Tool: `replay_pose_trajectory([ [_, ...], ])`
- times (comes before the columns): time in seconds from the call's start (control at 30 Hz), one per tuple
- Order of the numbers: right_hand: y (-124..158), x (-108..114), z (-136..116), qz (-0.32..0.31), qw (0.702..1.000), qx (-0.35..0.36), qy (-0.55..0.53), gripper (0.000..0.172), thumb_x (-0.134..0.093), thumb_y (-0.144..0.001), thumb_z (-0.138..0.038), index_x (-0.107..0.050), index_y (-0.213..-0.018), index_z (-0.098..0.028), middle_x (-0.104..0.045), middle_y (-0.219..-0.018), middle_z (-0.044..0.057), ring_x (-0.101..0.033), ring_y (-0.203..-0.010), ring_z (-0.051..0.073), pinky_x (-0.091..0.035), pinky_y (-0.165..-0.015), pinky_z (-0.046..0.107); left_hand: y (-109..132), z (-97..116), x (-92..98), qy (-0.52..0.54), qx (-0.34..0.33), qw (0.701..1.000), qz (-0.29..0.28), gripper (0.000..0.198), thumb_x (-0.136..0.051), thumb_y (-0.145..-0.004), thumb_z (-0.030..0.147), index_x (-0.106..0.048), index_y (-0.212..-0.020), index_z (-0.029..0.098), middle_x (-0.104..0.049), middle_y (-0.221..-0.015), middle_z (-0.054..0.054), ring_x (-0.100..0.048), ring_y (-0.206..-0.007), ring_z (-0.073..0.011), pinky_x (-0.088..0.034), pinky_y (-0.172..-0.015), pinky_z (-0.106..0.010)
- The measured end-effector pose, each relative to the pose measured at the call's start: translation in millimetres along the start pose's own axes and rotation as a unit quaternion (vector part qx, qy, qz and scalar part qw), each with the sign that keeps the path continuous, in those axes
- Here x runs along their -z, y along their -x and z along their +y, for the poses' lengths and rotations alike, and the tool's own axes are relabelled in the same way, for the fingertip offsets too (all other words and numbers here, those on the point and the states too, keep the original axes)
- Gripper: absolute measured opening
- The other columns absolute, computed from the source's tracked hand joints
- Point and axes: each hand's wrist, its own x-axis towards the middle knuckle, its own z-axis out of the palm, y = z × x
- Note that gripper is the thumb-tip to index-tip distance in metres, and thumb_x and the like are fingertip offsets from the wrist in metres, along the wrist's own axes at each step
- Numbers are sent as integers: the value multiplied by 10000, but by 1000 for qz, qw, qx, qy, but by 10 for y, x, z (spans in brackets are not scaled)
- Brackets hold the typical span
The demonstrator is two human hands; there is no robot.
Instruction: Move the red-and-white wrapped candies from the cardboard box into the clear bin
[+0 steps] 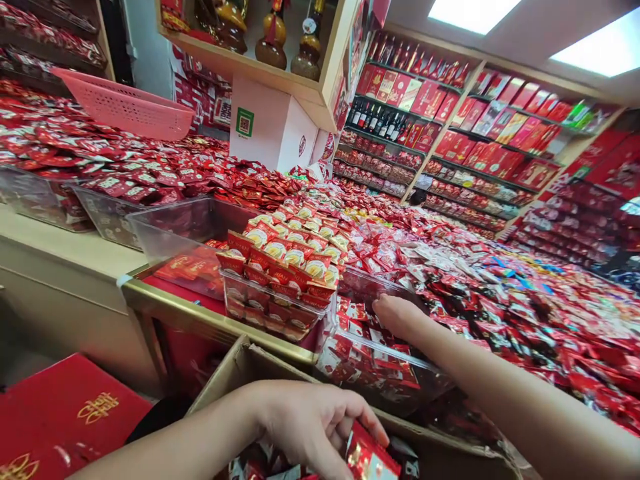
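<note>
Step in hand, by judgement: handling wrapped packets beside the gold-edged table [186,306]. At left, over the open brown cardboard box [240,375], the left hand [310,427] has its fingers clamped on a glossy red foil packet [371,459], held against the thumb. Next move likely calls for a steady grip. At right, the right hand [396,315] reaches into the clear plastic bin [383,349]; finger closure cannot be determined.

Two hands [310,423], apparently one carton [440,448]
</note>
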Motion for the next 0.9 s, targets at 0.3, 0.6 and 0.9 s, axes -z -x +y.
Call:
replay_pose_trajectory([
  [0.3, 25, 41, 18, -115, 993, 35, -8, 149, -518, -807, -237, -578, -877, -120, -597, -924, 49, -564, -858, 153, -457, -753, 334, 1, 58, -27, 24, -36, 999, 12, 679, -746, -493, 137, -457, -1103, 205, -559, -817, 4, -542, -728, -94, -414, -740, -283],
  [0.6, 127, 228, 119, 5, 997, -13, -71, 156, -473, -774, -100, -618, -829, -112, -644, -834, 86, -591, -779, 167, -443, -661, 261, -20, 71, 3, 57, -27, 997, 51, 679, -730, -538, 172, -412, -1138, 185, -574, -827, -2, -555, -710, -84, -410, -699, -259],
  [0.9, 1336, 651, -336, 301, 898, 95, -305, 193, -410, -811, -194, -603, -812, -198, -643, -768, 23, -572, -646, 107, -459, -579, 186, 9, 96, -43, 35, -30, 999, 23, 481, -667, -638, 208, -404, -1040, 172, -567, -745, 26, -516, -622, -55, -385, -609, -202],
])
